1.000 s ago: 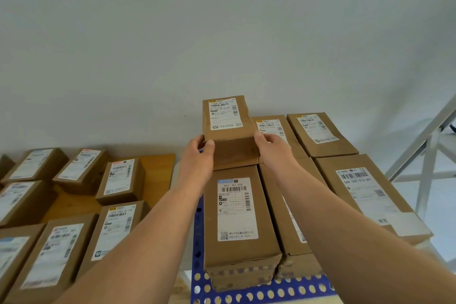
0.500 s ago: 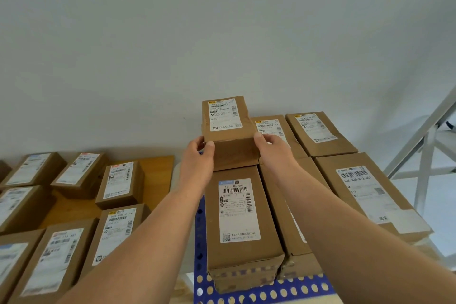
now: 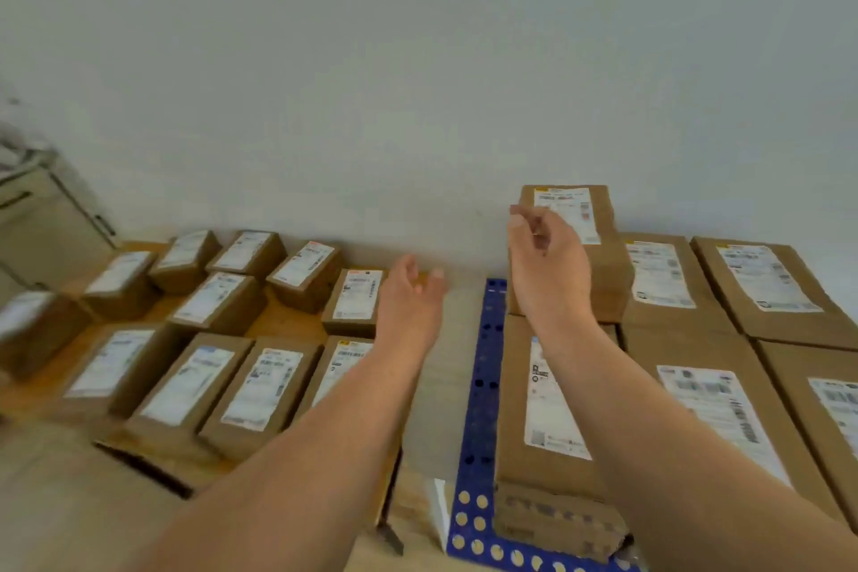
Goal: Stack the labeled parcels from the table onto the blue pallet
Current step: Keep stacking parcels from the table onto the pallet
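Note:
Several brown labeled parcels lie on the blue pallet [image 3: 484, 386] at the right. The parcel at the back left of the pallet [image 3: 599, 255] lies free, partly hidden by my right hand. My right hand [image 3: 545, 265] hovers in front of it with loosely curled fingers, holding nothing. My left hand [image 3: 408, 297] is in the air over the gap between pallet and wooden table [image 3: 278, 320], fingers relaxed and empty. Nearest to it on the table is a parcel with a white label [image 3: 355, 302]. Several more parcels [image 3: 218, 300] fill the table.
A white wall runs behind everything. A pale cabinet [image 3: 42, 223] stands at the far left. A bare strip of floor [image 3: 452, 386] separates table and pallet. A long parcel [image 3: 548, 423] lies along the pallet's left edge.
Both hands have let go of the back-left parcel, which stays on the pallet. My left hand has swung left toward the table, and the view has turned left.

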`<act>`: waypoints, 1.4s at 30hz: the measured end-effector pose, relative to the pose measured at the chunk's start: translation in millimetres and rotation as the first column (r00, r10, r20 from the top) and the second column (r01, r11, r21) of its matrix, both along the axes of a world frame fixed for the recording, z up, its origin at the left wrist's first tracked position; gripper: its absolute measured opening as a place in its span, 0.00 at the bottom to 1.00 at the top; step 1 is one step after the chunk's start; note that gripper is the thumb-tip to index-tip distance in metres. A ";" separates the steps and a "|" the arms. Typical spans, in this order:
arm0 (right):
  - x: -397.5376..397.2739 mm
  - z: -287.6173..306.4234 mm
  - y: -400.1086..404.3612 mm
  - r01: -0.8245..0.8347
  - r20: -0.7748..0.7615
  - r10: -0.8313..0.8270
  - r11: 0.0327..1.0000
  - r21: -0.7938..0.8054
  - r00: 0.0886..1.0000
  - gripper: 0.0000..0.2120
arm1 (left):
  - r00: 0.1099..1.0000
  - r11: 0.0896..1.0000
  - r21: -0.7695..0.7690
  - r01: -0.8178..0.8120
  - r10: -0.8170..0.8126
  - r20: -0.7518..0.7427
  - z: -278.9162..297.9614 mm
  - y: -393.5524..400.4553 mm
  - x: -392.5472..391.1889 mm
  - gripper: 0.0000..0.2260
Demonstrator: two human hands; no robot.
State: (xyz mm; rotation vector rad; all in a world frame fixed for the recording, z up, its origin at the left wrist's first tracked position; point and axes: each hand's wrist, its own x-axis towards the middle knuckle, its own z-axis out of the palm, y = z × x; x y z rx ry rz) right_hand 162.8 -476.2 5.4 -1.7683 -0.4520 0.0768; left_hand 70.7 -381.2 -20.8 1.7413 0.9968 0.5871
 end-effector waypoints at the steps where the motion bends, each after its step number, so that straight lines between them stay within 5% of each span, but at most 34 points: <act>1: -11.7 -0.9 11.1 -0.057 -0.021 0.058 0.998 0.006 0.998 0.10 | 0.999 0.999 0.000 -0.034 0.034 -0.009 1.3 11.1 -12.8 0.24; 12: -170.9 -14.0 179.7 -0.308 0.012 0.311 0.946 -0.101 0.950 0.13 | 0.955 0.955 -0.034 -0.294 0.295 0.032 2.3 152.1 -183.2 0.23; 21: -339.1 -46.7 352.8 -0.530 -0.111 0.519 0.825 -0.197 0.848 0.13 | 0.804 0.800 -0.099 -0.591 0.595 0.006 -15.0 324.2 -387.7 0.21; 29: -361.3 -54.3 451.0 -0.587 -0.132 0.572 0.776 -0.233 0.809 0.13 | 0.797 0.786 -0.163 -0.597 0.604 -0.005 -38.5 414.9 -416.1 0.22; 42: -404.8 -97.1 631.1 -0.819 -0.547 0.635 0.542 -0.186 0.545 0.20 | 0.755 0.756 -0.075 -0.650 0.631 -0.180 -75.3 591.0 -472.7 0.25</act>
